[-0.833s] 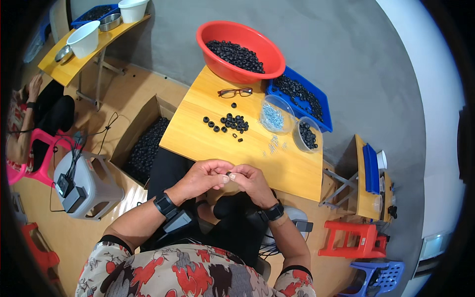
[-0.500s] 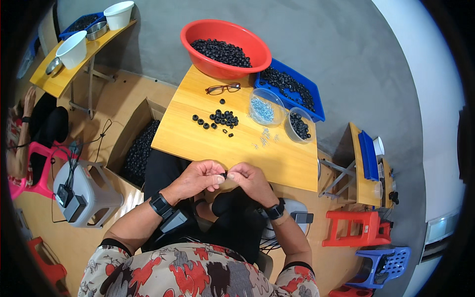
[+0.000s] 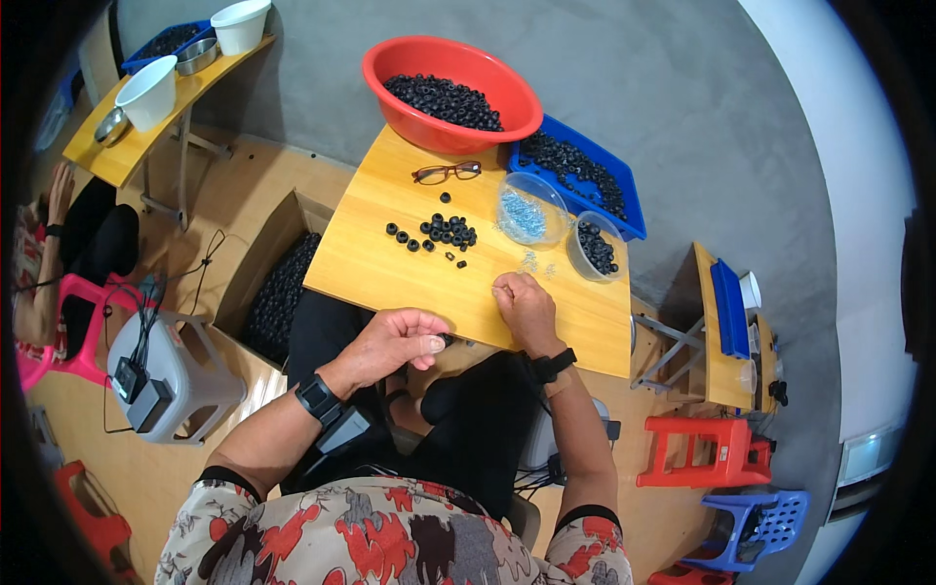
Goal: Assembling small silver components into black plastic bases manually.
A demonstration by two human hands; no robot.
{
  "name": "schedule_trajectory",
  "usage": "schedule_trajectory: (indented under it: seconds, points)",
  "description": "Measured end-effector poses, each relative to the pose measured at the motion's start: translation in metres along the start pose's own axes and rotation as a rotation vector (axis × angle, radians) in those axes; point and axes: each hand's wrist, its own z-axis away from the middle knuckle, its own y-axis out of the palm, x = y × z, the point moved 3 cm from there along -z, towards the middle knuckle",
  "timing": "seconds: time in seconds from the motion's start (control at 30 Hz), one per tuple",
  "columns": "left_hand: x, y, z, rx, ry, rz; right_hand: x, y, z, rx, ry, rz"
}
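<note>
My left hand (image 3: 395, 346) is closed above my lap at the table's near edge, pinching a small black round piece (image 3: 447, 339) between thumb and fingers. Over the front of the table, my right hand (image 3: 526, 310) has its fingers curled together, pointing at the small silvery screw-like pieces (image 3: 529, 261); whatever its fingertips hold is hidden. Loose black round pieces (image 3: 450, 232) lie in a cluster farther left on the tabletop. Two smaller black bits (image 3: 456, 260) lie just nearer to me. Behind the silvery pieces stands a clear tub (image 3: 507, 185) of bluish-silver small parts.
A smaller clear cup (image 3: 591, 271) of black pieces stands right of the tub. Behind are a red basin (image 3: 409, 127) and a blue tray (image 3: 632, 216), both holding black pieces. Eyeglasses (image 3: 447, 174) lie on the table (image 3: 361, 210). A carton (image 3: 255, 224) of black pieces sits at left.
My right hand has left my left hand and moved forward and right, to the silvery pieces on the table. My left hand stays nearly in place with the black piece.
</note>
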Motion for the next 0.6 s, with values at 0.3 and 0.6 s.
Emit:
schedule_trajectory:
  seconds: [0.3, 0.6]
  points:
    - [0.000, -0.003, -0.002, -0.003, -0.007, -0.024, -0.002, -0.002, -0.002, -0.108, 0.034, -0.328]
    - [0.000, -0.005, -0.002, -0.016, 0.019, 0.030, 0.037, -0.022, 0.018, 0.120, 0.333, -0.948]
